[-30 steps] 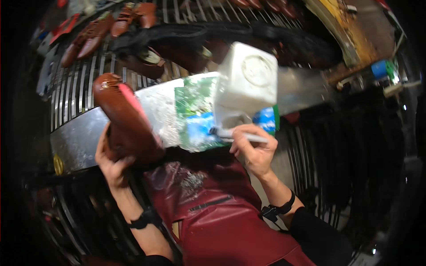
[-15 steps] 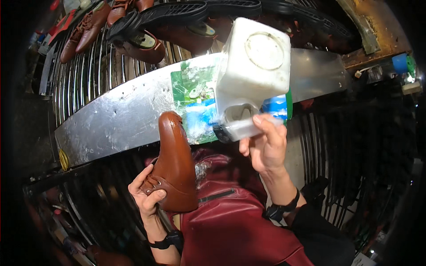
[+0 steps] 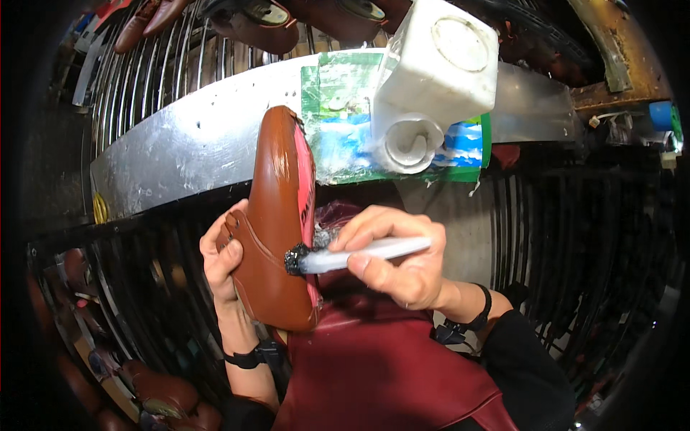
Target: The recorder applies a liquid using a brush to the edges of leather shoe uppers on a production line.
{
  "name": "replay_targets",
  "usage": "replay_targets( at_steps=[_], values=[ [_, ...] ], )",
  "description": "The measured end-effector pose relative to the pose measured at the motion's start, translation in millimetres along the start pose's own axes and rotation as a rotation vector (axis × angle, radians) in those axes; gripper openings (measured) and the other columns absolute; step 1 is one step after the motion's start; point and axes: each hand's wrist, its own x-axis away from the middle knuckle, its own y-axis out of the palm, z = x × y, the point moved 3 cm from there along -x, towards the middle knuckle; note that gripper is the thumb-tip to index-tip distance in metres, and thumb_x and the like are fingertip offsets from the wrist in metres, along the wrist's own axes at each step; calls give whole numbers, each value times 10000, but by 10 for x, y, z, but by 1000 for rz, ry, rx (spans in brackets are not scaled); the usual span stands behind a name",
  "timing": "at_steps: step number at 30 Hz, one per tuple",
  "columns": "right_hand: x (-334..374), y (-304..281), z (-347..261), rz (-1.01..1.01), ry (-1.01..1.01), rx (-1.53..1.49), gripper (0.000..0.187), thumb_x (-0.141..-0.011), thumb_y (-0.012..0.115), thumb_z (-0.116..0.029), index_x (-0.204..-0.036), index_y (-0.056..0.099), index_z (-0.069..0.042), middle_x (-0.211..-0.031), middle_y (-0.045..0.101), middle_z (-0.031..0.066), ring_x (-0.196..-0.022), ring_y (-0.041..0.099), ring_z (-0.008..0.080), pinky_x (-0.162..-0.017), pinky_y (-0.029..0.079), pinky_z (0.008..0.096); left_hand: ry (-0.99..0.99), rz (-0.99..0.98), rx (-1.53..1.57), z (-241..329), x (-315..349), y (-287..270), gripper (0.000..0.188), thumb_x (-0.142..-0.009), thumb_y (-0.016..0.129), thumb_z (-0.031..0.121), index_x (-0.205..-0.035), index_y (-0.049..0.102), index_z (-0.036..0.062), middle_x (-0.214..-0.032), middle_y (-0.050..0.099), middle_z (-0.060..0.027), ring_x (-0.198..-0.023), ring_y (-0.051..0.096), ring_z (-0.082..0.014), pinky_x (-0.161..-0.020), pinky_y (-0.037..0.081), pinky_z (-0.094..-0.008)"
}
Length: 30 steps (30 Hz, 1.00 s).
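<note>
My left hand (image 3: 223,260) is closed around the laced side of a brown leather shoe (image 3: 273,190), whose toe points away from me over the bench edge. The shoe's bottom is turned partly to the right, showing a pink strip (image 3: 305,187). A brush (image 3: 359,254) with a whitish handle is gripped between the fingers and thumb of my right hand (image 3: 406,269). Its dark, clumped tip overlaps the shoe's lower edge near the heel half; whether it touches I cannot tell. Beyond stands a white plastic jug (image 3: 449,79) with a round open mouth (image 3: 411,144) facing me.
The jug rests on a green and blue sheet (image 3: 334,154) laid over a metal bench plate (image 3: 180,136). Behind it, more brown shoes (image 3: 269,25) lie on a rack of metal bars. Other shoes (image 3: 164,391) are at lower left. A dark red apron (image 3: 381,366) covers my lap.
My right hand has brought the brush from the jug's mouth down and left to the shoe. The shoe has turned, bringing its pink strip into view. The whole view has shifted, too.
</note>
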Motion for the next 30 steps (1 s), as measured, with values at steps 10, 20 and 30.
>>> replay_targets(
  at_steps=[10, 20, 30],
  values=[
    [-1, 172, -297, -14, 202, -35, 100, -867, 758, -32, -915, 724, 49, -811, 739, 93, -694, 668, 108, -643, 542, 268, 16, 75, -5, 105, -57, -14, 495, -974, 662, 184, -1363, 595, -114, -1210, 730, -184, -1030, 744, -235, -944, 597, -353],
    [41, 212, -600, -374, -211, 249, 209, -752, 759, -3, -941, 702, 66, -959, 753, 247, -858, 771, 301, -766, 631, 379, -65, 148, 253, 179, 77, 302, 405, -1073, 551, 264, -1333, 626, -37, -1156, 743, -138, -979, 750, -223, -883, 621, -353],
    [-545, 159, -693, -610, -409, 101, 301, -669, 668, 19, -956, 732, 85, -961, 766, 235, -851, 755, 333, -812, 621, 425, 290, 234, -503, -7, 187, 359, 530, -895, 807, 164, -1350, 643, -52, -1210, 726, -84, -1043, 680, -141, -899, 553, -310]
  ],
)
